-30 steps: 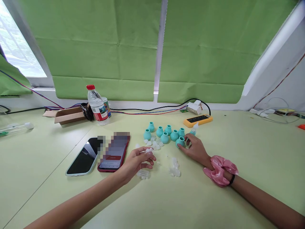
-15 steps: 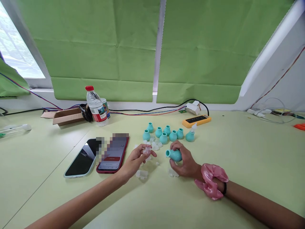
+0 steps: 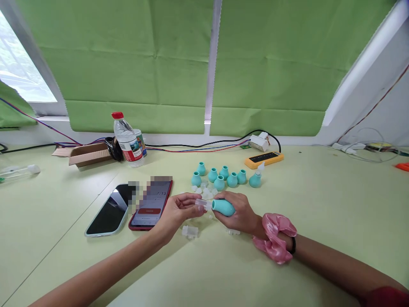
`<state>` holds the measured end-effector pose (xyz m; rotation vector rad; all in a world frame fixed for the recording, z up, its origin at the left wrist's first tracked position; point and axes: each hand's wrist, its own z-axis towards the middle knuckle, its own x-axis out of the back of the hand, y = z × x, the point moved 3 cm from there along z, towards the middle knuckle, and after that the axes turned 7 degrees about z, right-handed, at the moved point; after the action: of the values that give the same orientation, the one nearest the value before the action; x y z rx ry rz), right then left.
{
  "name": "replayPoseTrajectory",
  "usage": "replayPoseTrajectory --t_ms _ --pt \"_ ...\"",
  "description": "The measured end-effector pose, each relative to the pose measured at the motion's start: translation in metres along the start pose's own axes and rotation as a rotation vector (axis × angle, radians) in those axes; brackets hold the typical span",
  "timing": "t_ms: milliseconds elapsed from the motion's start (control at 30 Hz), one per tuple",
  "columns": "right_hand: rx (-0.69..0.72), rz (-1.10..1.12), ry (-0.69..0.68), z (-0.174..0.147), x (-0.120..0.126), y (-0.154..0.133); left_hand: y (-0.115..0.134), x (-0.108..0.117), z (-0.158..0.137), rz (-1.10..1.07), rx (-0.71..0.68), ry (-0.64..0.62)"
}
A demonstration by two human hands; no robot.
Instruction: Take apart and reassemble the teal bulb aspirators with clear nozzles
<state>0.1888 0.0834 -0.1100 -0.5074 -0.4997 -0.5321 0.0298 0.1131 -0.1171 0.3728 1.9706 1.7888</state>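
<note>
My right hand [image 3: 239,212] is wrapped round a turquoise rubber bulb [image 3: 225,207], its open neck turned left. Pinched in my left hand [image 3: 183,209] is a clear plastic tube [image 3: 203,204], whose end meets the bulb's mouth; whether it sits inside the neck I cannot tell. Behind the hands stand several more turquoise bulbs [image 3: 219,183], necks up. One at the right [image 3: 255,180] has a translucent tip in its neck. Small translucent plastic pieces [image 3: 208,193] lie heaped before the bulbs. Nearer me are a clear plastic fitting [image 3: 190,232] and another [image 3: 233,232], partly under my right hand.
Two phones lie at the left, one dark-screened [image 3: 110,213] and one lit in a red case [image 3: 150,209]. Further back are a water bottle [image 3: 129,143], a cardboard tray [image 3: 91,155] and a yellow power strip [image 3: 264,160]. Cables run along the wall.
My right hand has brought the bulb leftward to my left hand. The clear tube, now held level, has its end at the bulb's mouth.
</note>
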Motion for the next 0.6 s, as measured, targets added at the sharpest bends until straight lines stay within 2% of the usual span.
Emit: replayPoseTrajectory --t_ms 133,333,467,600 --pt "0.009 -0.014 0.003 0.002 0.003 -0.004 0.004 -0.003 -0.003 0.050 -0.006 -0.037" --pt "0.076 -0.118 -0.146 0.002 0.003 -0.014 0.006 -0.007 -0.007 0.051 -0.021 -0.099" --pt "0.069 -0.196 -0.181 0.000 0.001 -0.015 0.002 -0.006 -0.006 0.010 -0.021 -0.109" --pt "0.024 -0.165 -0.161 -0.001 -0.001 -0.014 0.004 -0.006 -0.005 0.111 -0.031 -0.085"
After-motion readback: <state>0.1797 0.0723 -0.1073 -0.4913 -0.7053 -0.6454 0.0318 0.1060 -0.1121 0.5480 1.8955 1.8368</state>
